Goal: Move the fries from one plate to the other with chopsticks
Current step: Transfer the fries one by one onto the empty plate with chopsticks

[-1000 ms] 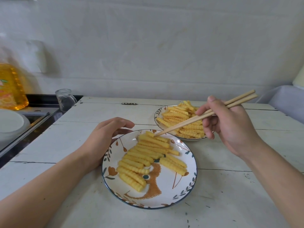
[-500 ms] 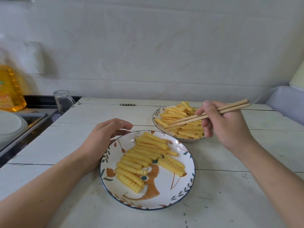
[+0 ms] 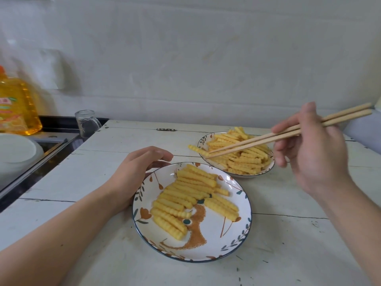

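Note:
A patterned near plate (image 3: 208, 247) holds several crinkle-cut fries (image 3: 191, 198) laid in rows. Behind it to the right, a far plate (image 3: 203, 140) carries a heap of fries (image 3: 244, 155), and one fry (image 3: 195, 150) hangs over its left rim. My right hand (image 3: 309, 153) grips a pair of wooden chopsticks (image 3: 266, 138). Their tips sit at the left side of the far heap, touching the overhanging fry. My left hand (image 3: 137, 174) rests on the table, its loosely curved fingers against the near plate's left rim.
The white plank table (image 3: 99, 176) ends at the back wall. At the left are a clear glass (image 3: 86, 123), a yellow oil bottle (image 3: 17, 108), a white dish (image 3: 16, 149) and a dark sunken counter (image 3: 51, 145). A pale object (image 3: 362, 133) sits at the far right.
My right hand has moved the chopstick tips from the near plate's top edge back to the left side of the far heap. My left hand stays by the near plate.

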